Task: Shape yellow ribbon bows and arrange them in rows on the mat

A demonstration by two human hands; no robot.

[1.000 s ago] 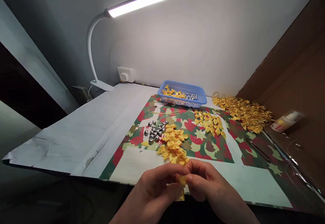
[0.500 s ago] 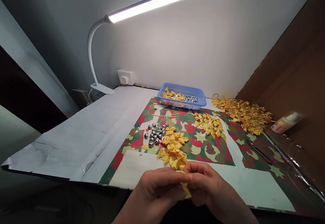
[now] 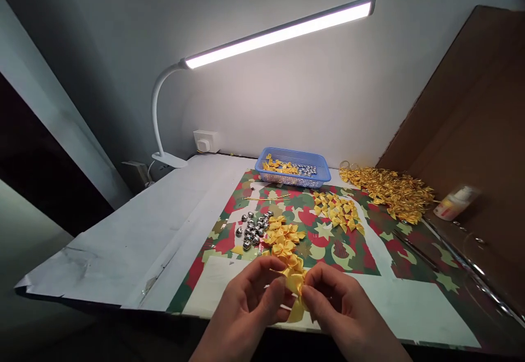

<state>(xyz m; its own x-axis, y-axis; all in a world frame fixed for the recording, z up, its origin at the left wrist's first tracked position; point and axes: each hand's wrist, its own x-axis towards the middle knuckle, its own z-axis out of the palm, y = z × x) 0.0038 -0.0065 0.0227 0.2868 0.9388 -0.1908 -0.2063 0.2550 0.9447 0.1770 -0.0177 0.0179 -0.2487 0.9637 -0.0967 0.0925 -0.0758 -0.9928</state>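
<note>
A yellow ribbon bow (image 3: 294, 284) is held up between my hands at the table's front edge, one ribbon tail hanging down. My right hand (image 3: 342, 303) pinches it near its middle with thumb and forefinger. Curled round its left side, my left hand (image 3: 250, 299) has the thumb at the loop and other fingers partly hidden behind the ribbon. Just beyond lies a heap of yellow bows (image 3: 283, 236). Left of that heap sit several silver jingle bells (image 3: 255, 229). More bows (image 3: 338, 210) are spread out to the right.
A blue basket (image 3: 293, 182) with bows and silver bells stands by the wall. Gold bows with cords (image 3: 389, 190) are piled at the back right, near a small bottle (image 3: 454, 204). Dark tweezers (image 3: 416, 250) lie on the right. A lit lamp (image 3: 279, 35) overhangs the table.
My hands have moved apart, and the bow between them is more exposed. My left fingers have spread from their closed grip. The camera view has tilted up slightly.
</note>
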